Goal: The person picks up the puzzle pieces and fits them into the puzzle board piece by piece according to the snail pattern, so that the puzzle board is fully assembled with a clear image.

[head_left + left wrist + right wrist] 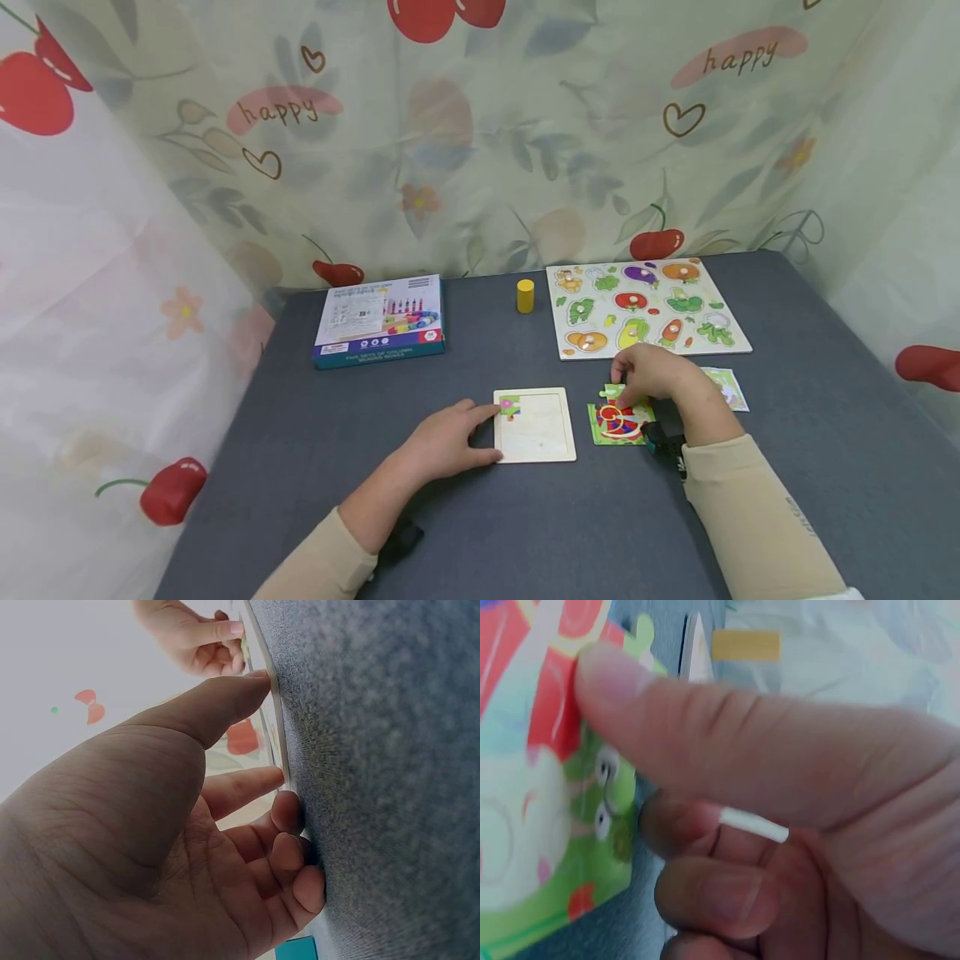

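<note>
My left hand (pixel 447 442) touches the left side of a square wooden puzzle tray (pixel 557 446), thumb and index finger spread apart along its edge. A small green and pink jigsaw piece (pixel 510 406) lies in the tray's upper left corner. To the right of the tray, my right hand (pixel 652 372) pinches a brightly printed jigsaw piece (pixel 613 796), its thumb on the picture face. More jigsaw pieces in green, red and blue (pixel 606 429) lie below this hand; the fingers partly cover them, and I cannot tell where the held piece ends.
A vegetable peg board (pixel 570 333) lies at the back right, with a yellow cylinder (pixel 525 297) to its left. At the back left sits a boxed toy set (pixel 378 321). A printed card (pixel 729 388) is partly behind the right wrist. Patterned curtains (pixel 480 167) border the grey table.
</note>
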Tool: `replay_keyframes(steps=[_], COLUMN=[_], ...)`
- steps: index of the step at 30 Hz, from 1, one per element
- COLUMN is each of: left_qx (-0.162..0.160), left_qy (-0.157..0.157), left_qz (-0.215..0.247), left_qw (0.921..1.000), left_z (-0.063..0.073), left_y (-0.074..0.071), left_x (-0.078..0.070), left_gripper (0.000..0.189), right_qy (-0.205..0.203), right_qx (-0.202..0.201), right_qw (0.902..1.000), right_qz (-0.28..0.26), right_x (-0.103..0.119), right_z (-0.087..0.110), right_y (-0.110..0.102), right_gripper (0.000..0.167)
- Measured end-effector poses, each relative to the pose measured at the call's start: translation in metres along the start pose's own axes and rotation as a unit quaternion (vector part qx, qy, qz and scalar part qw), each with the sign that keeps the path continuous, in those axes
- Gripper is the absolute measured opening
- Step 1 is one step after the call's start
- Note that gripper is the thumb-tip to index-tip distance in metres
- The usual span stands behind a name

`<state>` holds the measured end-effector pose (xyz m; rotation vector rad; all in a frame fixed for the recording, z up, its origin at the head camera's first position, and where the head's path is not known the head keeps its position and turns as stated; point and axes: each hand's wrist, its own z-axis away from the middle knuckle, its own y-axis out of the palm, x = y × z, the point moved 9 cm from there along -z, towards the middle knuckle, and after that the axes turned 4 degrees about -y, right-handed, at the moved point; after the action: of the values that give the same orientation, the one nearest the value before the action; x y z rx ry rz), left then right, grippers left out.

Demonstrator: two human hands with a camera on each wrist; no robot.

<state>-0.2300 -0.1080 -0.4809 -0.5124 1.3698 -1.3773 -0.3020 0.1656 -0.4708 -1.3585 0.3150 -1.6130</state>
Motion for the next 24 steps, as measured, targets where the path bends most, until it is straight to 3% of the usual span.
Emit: replay_keyframes(steps=[8, 18, 24], left_qx=[-0.002, -0.006, -0.006], left_qy=[0.007, 0.009, 0.009], left_qz=[0.0, -0.004, -0.004], left_qw=[1.0, 0.9999, 0.9999], left_z=[0.0, 0.0, 0.0], left_y=[0.0, 0.001, 0.0], left_x=[0.0, -0.001, -0.002], left_gripper=[0.072, 0.072, 0.071], right_qy=[0.028, 0.037, 0.023], right_qx=[-0.032, -0.029, -0.019], right_qw=[0.9953, 0.9959, 0.9957], right_qz=[0.086, 0.078, 0.088], right_x=[0.01, 0.013, 0.019], right_z=[0.002, 0.007, 0.009], right_y=[-0.002, 0.0, 0.0], right_gripper=[0.029, 0.024, 0.023])
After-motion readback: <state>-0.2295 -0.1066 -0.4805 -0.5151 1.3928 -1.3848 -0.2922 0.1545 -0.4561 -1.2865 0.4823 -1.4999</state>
